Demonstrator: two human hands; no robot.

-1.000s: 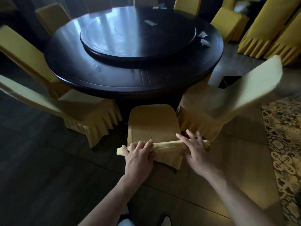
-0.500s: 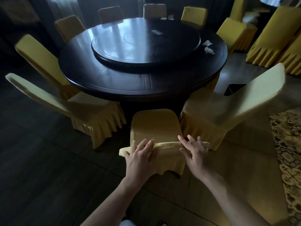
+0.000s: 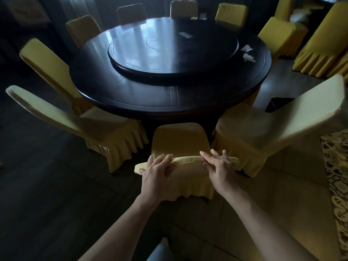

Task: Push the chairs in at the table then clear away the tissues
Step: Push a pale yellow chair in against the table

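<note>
Both hands on top rail of near chair [image 3: 178, 140]: left hand [image 3: 157, 173] fingers curled over it, right hand [image 3: 219, 167] fingers spread flat, for even push toward table [image 3: 122, 95]. Tissues [image 3: 248, 53] on far-right table edge.

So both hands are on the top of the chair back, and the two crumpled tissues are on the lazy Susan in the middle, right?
Not quite. The head view shows both hands, left hand and right hand, on the chair back, but the tissues lie on the table's outer ring, beside the lazy Susan.

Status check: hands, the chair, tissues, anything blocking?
Left hand grips chair top, right hand rests flat. Tissues uncleared on table. Nothing visibly blocking.
</note>
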